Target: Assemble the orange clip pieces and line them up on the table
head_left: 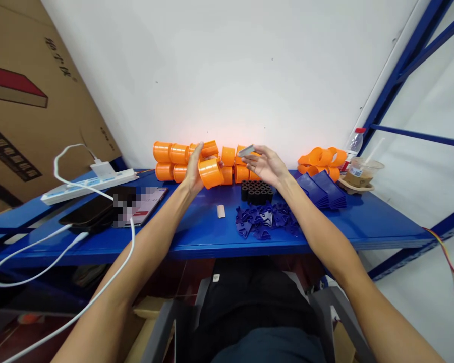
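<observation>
My left hand (193,169) is closed around an orange plastic cylinder (211,174), tilted and raised above the table. In the fingers of my right hand (269,165) is a small flat grey piece (246,150), apart from the cylinder. Behind both hands, orange cylinders (162,152) are stacked in two rows against the wall. On the tabletop between my arms lies a small pale flat strip (221,211). Below my right hand stand a cluster of short black tubes (256,192) and a loose pile of dark blue plastic pieces (263,222).
Flat blue panels (321,190) lie to the right, near orange rings (321,159), a bottle (353,146) and a plastic cup (359,174). At left are phones (98,209), a power strip (91,186) and a white cable (132,247) crossing my left forearm.
</observation>
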A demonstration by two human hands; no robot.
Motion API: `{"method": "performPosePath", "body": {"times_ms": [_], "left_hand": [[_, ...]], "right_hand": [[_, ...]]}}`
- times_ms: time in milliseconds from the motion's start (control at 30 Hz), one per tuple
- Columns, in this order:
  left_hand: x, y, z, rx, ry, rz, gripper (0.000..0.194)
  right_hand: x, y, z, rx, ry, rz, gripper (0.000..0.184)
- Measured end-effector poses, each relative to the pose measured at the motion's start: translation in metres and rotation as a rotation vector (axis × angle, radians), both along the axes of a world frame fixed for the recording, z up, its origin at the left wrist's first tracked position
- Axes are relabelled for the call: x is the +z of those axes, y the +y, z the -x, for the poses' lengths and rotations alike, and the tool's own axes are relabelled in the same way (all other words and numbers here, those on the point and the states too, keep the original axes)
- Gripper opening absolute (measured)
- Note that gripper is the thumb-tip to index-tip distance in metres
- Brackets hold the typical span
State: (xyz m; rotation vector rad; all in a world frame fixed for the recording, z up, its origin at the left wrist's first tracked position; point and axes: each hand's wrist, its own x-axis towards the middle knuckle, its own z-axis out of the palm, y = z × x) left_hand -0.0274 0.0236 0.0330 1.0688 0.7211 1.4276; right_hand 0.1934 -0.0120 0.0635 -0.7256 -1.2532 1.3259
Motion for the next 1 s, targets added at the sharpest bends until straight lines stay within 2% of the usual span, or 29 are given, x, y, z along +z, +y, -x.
{"method": "performPosePath", "body": {"times_ms": [67, 133, 200, 300, 467, 700, 1000], "left_hand": [[0.002, -0.005, -0.003, -0.051, -0.086, 0.076, 0.042], [0.002, -0.008, -0.005, -0.117, -0.116, 0.131, 0.037], [0.002, -0.009, -0.006, -0.204, -0.058, 0.161, 0.042], [-0.002, -0.008, -0.007, -0.324, 0.044, 0.183, 0.051], [-0.01, -0.002, -0.009, -0.405, 0.069, 0.133, 0.055], [-0.016, 0.007, -0.007, -0.512, 0.105, 0.147, 0.065], [-0.015, -0.001, -0.015, -0.455, 0.205, 0.175, 0.074]], "right_hand": [[-0.001, 0.008, -0.004, -0.142, 0.182, 0.126, 0.013], [-0.004, 0.015, -0.006, -0.255, 0.27, 0.202, 0.019], [-0.009, 0.019, -0.007, -0.319, 0.264, 0.198, 0.023], [-0.013, 0.018, -0.007, -0.373, 0.172, 0.106, 0.026], [-0.016, 0.01, -0.001, -0.332, 0.079, 0.015, 0.021], [-0.022, 0.01, 0.01, -0.321, 0.049, 0.019, 0.023], [-0.032, 0.018, 0.013, -0.441, -0.005, -0.065, 0.022]]}}
